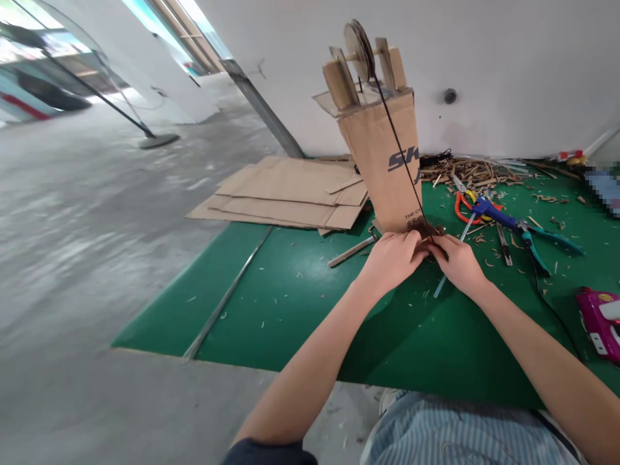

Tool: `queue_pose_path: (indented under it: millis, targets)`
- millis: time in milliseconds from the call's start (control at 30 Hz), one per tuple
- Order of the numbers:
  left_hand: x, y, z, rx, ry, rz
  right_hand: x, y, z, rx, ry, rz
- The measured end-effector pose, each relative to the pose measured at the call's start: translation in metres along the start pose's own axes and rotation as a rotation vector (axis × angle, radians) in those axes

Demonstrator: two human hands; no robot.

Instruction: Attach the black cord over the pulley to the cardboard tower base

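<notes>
A tall cardboard tower [382, 161] stands on a green mat [300, 303], with a cardboard wheel [359, 46] mounted on an axle at its top. A black string [397, 139] runs from the wheel down the tower's front to its base. My left hand [392, 258] and my right hand [458, 261] meet at the foot of the tower, fingers pinched together around a small dark brown piece [429, 230] where the string ends.
Flat cardboard sheets [285, 194] lie at the mat's far left corner. A metal strip [227, 297] and a short metal bar [351, 252] rest on the mat. Orange-handled scissors [462, 203], a blue tool [494, 213], teal pliers [542, 242], cardboard scraps [465, 171] and a pink device [600, 320] lie to the right.
</notes>
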State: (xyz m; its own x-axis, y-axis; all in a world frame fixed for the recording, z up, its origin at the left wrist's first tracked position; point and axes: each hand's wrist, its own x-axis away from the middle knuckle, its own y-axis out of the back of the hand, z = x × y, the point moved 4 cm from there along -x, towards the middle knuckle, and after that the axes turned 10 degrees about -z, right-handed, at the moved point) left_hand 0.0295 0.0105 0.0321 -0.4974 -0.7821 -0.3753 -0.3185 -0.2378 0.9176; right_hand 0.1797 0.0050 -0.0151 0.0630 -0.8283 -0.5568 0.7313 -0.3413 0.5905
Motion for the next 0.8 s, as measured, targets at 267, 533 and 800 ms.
queue_pose_path:
  millis: [267, 533, 800]
  targets:
    - [-0.003, 0.0, 0.005, 0.17, 0.114, -0.084, 0.0, -0.007, 0.008, 0.249, 0.154, 0.159]
    - [-0.005, -0.002, 0.005, 0.162, 0.121, -0.038, 0.002, -0.005, 0.018, 0.438, 0.281, 0.188]
    - [-0.007, -0.013, 0.01, 0.066, 0.133, -0.007, -0.005, -0.009, 0.016, 0.404, 0.241, 0.133]
